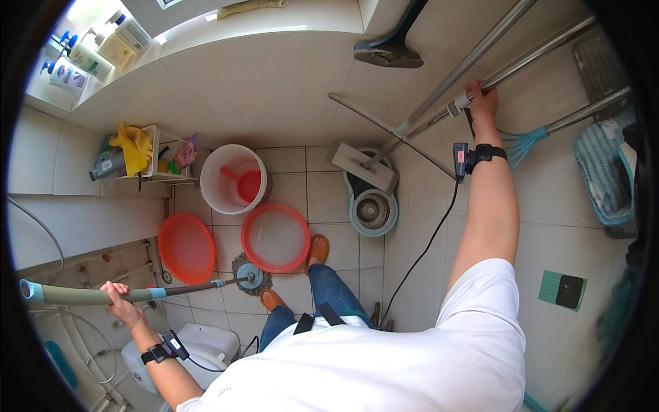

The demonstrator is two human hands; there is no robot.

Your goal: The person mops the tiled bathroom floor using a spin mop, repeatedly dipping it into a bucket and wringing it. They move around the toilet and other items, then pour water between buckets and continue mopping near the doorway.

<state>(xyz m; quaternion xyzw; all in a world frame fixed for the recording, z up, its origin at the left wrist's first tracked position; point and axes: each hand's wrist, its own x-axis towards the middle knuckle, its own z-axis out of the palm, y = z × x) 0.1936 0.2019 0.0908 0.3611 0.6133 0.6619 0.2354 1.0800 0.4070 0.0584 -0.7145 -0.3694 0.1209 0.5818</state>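
Observation:
My left hand (122,305) is closed around the green grip of a round-headed mop (193,288). The grey strands of its head (251,277) rest on the tiled floor against a red-rimmed basin (275,238). Up by the right wall, my right hand (483,105) wraps a metal pole just above a pale collar (458,105). That pole appears to run down to a flat mop head (363,167), which lies across a spin mop bucket (373,211). Another metal-handled tool with a wide crossbar (394,133) leans in front of it.
A white bucket (234,177) holds a red dipper (248,185). Nearby lies an orange-red basin (186,248). A white rack (154,152) carries a yellow cloth. Pump bottles (92,56) line the sill. A toilet (201,345) stands at lower left. Mop pads (607,165) hang at right.

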